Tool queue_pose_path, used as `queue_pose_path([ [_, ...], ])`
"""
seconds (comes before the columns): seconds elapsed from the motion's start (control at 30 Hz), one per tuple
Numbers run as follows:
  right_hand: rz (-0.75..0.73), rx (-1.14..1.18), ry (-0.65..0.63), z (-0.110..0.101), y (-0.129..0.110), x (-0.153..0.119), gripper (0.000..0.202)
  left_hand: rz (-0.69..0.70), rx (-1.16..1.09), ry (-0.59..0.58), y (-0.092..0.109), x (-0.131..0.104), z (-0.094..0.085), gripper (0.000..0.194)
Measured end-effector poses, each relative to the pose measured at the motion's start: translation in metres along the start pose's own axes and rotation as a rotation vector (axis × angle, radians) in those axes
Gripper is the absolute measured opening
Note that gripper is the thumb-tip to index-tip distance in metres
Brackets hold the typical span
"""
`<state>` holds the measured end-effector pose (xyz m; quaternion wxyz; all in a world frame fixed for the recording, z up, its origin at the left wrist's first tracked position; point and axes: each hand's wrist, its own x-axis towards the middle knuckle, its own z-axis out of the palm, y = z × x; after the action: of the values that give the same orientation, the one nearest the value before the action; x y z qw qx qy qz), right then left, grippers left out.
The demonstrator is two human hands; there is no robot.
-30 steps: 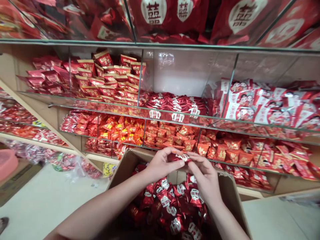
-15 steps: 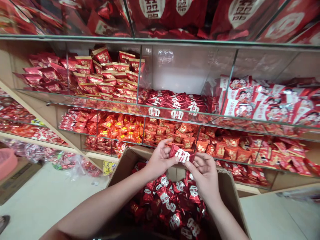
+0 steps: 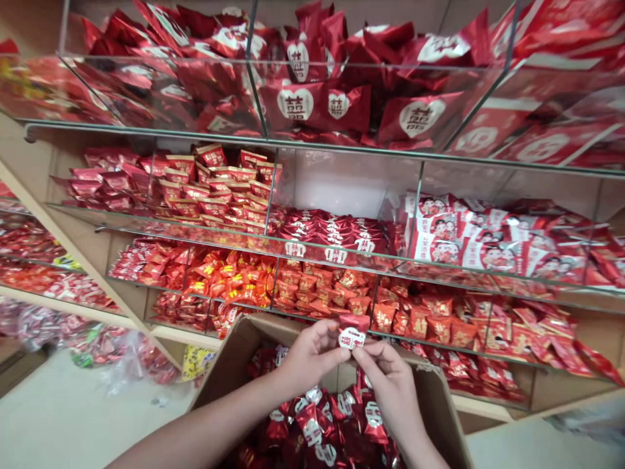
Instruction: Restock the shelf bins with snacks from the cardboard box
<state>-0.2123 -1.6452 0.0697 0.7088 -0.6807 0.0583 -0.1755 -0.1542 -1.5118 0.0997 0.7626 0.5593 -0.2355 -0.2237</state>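
Red foil packet [image 3: 351,333]: pinched between both hands, held up by the far edge of the cardboard box [image 3: 219,365], white printed label toward the camera, upper end standing free of the fingers.
Left hand [image 3: 310,355]: grasping the packet's left side, thumb laid across the front near the bottom.
Right hand [image 3: 388,374]: gripping the lower right corner between thumb and forefinger, remaining fingers loosely curled.
Just changed: turned from lying crosswise half a second ago to nearly upright now, with more of the upper shelf [image 3: 146,133] in view — likely a turning in the fingers rather than a release, so handling seemingly unfinished.
Loose packets [image 3: 312,423]: heaped inside the box, below the hands, similar red foil.
Box edges: far edge partly hidden by the hands, left and right edges just outside the forearms, near edge out of frame.
Orange-red packets [image 3: 315,290]: ranged on the shelf beyond the far box edge.
Room to move: tighter ahead, easier back over the heap — exact depth hard to tell.
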Motion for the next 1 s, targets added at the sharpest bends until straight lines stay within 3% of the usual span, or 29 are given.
queue_pose_path([
  [0.07,-0.025,-0.046,0.003,-0.001,-0.004,-0.001,0.02,0.06,0.117,-0.009,0.023,0.002,0.002,0.022],
  [0.13,-0.026,-0.055,0.022,-0.002,-0.005,-0.001,0.023,0.217,0.342,0.011,0.061,0.012,0.003,0.022],
  [0.23,0.021,-0.043,0.02,-0.001,-0.001,0.0,0.025,0.502,0.762,0.24,0.125,0.044,0.006,0.031],
  [0.3,0.035,-0.056,0.001,0.0,0.003,0.0,0.027,0.515,1.041,0.218,0.157,0.074,0.009,0.031],
  [0.37,0.03,-0.08,-0.021,0.0,0.007,-0.001,0.028,0.449,1.282,0.131,0.172,0.104,0.014,0.025],
  [0.53,0.046,-0.105,-0.056,0.0,0.012,-0.002,0.031,0.323,1.588,-0.12,0.165,0.148,0.034,0.022],
  [0.67,0.051,-0.111,-0.091,0.0,0.014,-0.002,0.033,0.309,1.581,-0.132,0.159,0.162,0.038,0.023],
  [0.83,0.067,-0.111,-0.188,0.002,0.018,-0.004,0.032,0.316,1.511,-0.106,0.162,0.172,0.029,0.025],
  [1.0,0.085,-0.149,-0.236,0.007,0.023,-0.008,0.033,0.299,1.487,-0.121,0.152,0.173,0.022,0.029],
])
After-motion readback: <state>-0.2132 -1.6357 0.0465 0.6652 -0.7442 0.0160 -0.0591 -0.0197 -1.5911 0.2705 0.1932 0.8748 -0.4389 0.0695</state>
